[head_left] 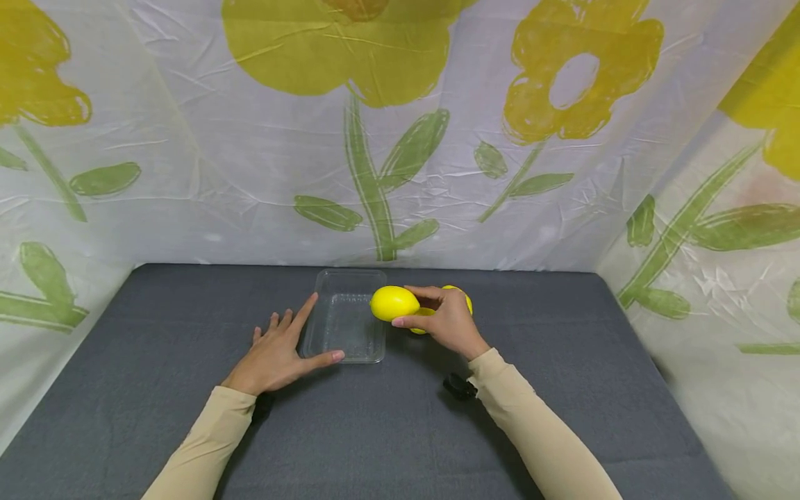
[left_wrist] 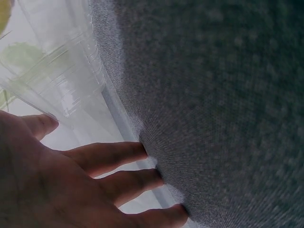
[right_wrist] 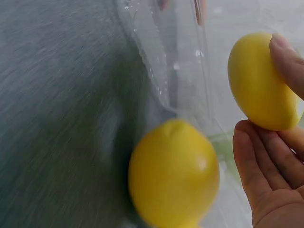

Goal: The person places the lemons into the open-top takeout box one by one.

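My right hand (head_left: pixel 448 321) pinches a yellow lemon (head_left: pixel 392 303) between thumb and fingers, lifted beside the right edge of a clear plastic container (head_left: pixel 345 332). In the right wrist view the thumb presses one side of the held lemon (right_wrist: pixel 256 78), and the fingertips lie under its other side. My left hand (head_left: pixel 271 357) spreads at the container's left side, thumb at the near edge and index fingertip by the left rim. Its other fingertips touch the cloth in the left wrist view. A second lemon (right_wrist: pixel 173 175) rests on the table beside the container, partly hidden behind my right hand in the head view.
Another lemon (head_left: pixel 461 294) shows behind my right hand. Dark grey cloth (head_left: pixel 350 437) covers the table. White sheeting (head_left: pixel 250 208) with yellow flowers rises along the back and sides. A black device (head_left: pixel 459 387) sits at my right wrist.
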A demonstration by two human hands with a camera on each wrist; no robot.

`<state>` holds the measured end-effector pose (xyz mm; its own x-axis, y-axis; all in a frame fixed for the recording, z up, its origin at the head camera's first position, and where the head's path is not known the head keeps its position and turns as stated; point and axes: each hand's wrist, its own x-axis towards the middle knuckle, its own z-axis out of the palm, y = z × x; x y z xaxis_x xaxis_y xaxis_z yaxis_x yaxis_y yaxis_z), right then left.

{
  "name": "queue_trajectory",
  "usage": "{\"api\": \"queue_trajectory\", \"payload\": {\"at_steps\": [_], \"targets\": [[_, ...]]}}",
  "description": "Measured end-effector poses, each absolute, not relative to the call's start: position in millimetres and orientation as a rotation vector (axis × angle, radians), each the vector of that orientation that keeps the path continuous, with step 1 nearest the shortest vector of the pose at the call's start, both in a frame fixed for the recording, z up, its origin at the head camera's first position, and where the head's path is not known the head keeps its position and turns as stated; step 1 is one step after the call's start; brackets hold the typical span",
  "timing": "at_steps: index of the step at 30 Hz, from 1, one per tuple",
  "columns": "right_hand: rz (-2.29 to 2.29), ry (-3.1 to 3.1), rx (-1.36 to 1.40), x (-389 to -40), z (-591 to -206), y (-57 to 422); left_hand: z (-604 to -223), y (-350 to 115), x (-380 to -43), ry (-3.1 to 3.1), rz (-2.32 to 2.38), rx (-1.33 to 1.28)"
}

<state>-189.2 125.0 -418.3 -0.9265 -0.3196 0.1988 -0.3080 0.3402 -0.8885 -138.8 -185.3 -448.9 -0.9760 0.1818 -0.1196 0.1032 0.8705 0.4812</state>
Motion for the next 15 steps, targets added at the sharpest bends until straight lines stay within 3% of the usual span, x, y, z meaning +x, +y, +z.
{"api": "queue_trajectory", "payload": {"at_steps": [15], "targets": [[-1.497,2.608,-0.643,-222.5,-418.3,66.6,-447.6,-184.4,-140.0,2.878,0.714,0.225]]}}
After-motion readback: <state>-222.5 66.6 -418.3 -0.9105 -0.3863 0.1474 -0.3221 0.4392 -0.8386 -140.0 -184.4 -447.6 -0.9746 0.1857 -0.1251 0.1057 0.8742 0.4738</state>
